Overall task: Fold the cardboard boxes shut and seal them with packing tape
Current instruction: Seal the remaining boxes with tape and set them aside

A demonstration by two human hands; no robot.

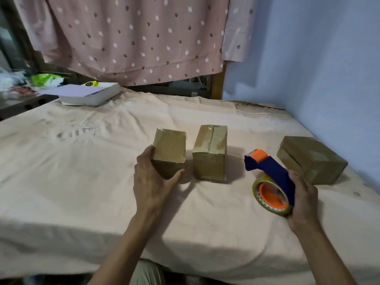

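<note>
Three closed cardboard boxes stand on the peach-sheeted bed (82, 182), and positions here are given relative to the middle box (210, 153). The left box (169, 153) stands just beside it on its left; the left hand (152, 182) cups that box's near left corner, fingers along the side and thumb spread across the front, touching but not fully wrapped round it. The right box (311, 159) lies well apart to the middle box's right, near the blue wall. The right hand (304, 200) grips the tape dispenser (271, 179) between the middle and right boxes, its orange-tipped cutter end pointing up and away. Glossy tape appears on the top of the middle box; whether the other two are sealed cannot be told. Risks, as judged: the soft bedding may let a box tip or slide under dispenser pressure, skewing the tape line; the loose left-hand hold may not steady the box; the cutter edge could catch a finger. No brand, label or legible writing is visible on any item.
</note>
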